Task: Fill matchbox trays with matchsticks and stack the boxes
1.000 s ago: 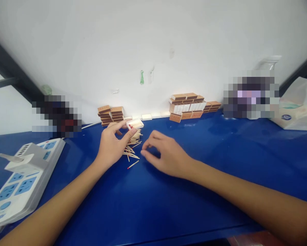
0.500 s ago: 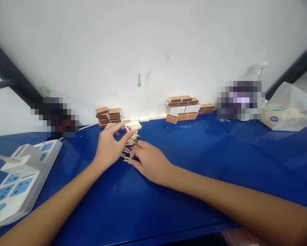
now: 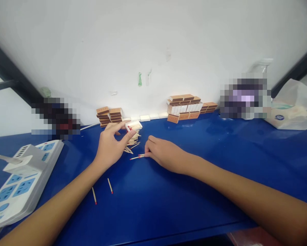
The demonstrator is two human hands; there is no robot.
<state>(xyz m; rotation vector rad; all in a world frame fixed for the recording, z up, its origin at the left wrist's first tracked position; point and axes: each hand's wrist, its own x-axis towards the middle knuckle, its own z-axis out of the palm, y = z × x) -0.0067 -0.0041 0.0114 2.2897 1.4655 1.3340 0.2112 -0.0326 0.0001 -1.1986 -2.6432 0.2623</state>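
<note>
My left hand grips a white matchbox tray between thumb and fingers, tilted, with matches lying inside it. Just below the tray, a loose heap of matches is partly hidden by that hand. My right hand is closed in a pinch on a few red-tipped matches, which stick out to the left just above the blue table. Two single matches lie apart nearer me, one match and another match beside my left forearm.
Stacked matchboxes stand by the wall, a small stack at left and a larger one at right. White trays line the wall between them. A power strip lies left on the blue table; a tissue pack sits right.
My right hand has moved right, away from the heap, with matches pinched in it. Two loose matches now lie on the table near my left forearm. My left hand stays with the tray.
</note>
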